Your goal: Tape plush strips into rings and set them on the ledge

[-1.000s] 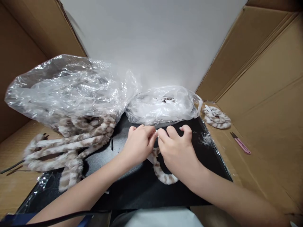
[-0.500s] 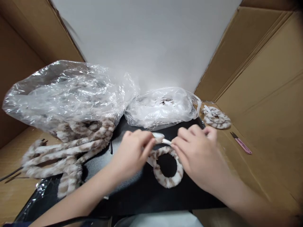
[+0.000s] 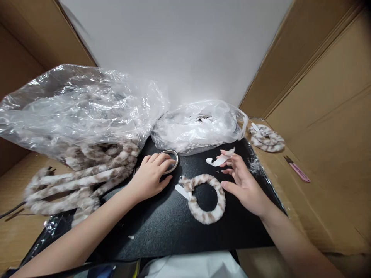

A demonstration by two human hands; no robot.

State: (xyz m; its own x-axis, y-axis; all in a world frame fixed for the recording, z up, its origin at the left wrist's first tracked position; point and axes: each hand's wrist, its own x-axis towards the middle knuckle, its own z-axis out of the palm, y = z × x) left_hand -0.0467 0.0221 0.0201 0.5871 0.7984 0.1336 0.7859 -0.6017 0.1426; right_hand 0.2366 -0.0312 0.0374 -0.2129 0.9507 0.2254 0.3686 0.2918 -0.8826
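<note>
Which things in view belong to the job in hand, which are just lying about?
Likely in the job:
furry ring
roll under left hand
white strip at right hand

Apparently lying about:
pink-handled snips
stacked rings
furry lengths
plastic bags

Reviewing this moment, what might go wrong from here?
The curled white strip at the fingers of the right hand might fold onto itself.

Loose fluff by the right edge of the black tabletop might cling to the strip, if it is sticky, which I cannot tell.

The pink-handled scissors lie off to the right with uncovered blades, so a careless reach might nick a finger.
</note>
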